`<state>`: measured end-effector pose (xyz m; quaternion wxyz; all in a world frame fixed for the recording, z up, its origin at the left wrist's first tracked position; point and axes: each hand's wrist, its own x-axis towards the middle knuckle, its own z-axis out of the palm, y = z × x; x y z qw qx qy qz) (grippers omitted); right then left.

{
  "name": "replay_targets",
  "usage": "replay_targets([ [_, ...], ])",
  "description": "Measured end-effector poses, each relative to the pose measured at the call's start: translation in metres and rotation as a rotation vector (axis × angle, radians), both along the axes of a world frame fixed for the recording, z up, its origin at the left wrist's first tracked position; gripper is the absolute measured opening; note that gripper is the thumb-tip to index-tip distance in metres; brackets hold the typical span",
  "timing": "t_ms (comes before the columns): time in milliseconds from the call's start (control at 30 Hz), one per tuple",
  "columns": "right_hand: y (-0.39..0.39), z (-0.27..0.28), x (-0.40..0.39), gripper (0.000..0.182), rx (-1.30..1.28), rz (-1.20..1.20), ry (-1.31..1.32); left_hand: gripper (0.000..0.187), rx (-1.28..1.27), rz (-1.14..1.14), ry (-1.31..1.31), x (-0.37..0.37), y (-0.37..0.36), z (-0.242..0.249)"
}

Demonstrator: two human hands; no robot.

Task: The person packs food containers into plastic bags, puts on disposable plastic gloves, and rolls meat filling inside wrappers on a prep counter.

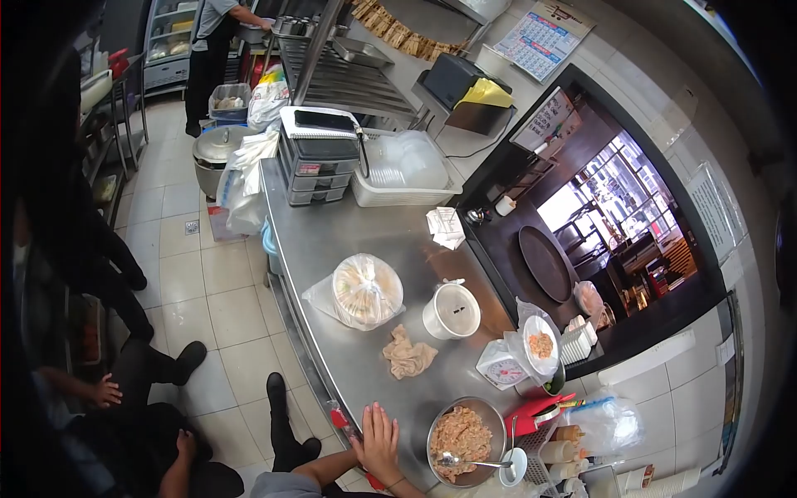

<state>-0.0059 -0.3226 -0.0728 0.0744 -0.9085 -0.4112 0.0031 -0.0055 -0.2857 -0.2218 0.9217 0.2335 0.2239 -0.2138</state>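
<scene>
My right hand (378, 438) lies flat near the counter's front edge, fingers extended and together, with a thin band at the wrist. It crosses over the end of my left forearm (328, 467); the fingers of my left hand are hidden beneath it. Right of the hands stands a steel bowl (499, 419) of seasoned minced meat (462, 433), with a metal spoon (451, 459) in it. Farther along, a white kitchen scale (501, 365) carries a plastic-lined dish with a small meat portion (541, 345). A crumpled beige cloth (408, 353) lies ahead of my hands.
On the steel counter (311, 232) are a tied plastic bag (365, 290), a white tub (452, 310), a drawer unit (314, 166) and a container basket (407, 195). Sauce bottles (558, 451) stand at the right. Seated people are at the left; another person (217, 50) stands behind.
</scene>
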Motion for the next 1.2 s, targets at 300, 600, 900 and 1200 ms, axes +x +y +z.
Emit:
replay_targets([
  [300,0.005,0.008,-0.004,0.073,-0.076,-0.012,-0.058,0.031,-0.009,-0.006,-0.002,0.003,-0.003,-0.008],
  [600,0.007,0.005,-0.005,0.073,-0.116,-0.015,-0.091,0.031,-0.044,-0.015,-0.003,0.009,-0.013,-0.015],
  [900,0.005,0.001,-0.005,0.076,-0.116,-0.009,-0.098,0.032,-0.046,-0.017,-0.006,0.008,-0.013,-0.015],
  [1200,0.006,0.003,-0.003,0.075,-0.12,-0.013,-0.077,0.034,-0.051,-0.018,0.014,0.0,-0.017,-0.023],
])
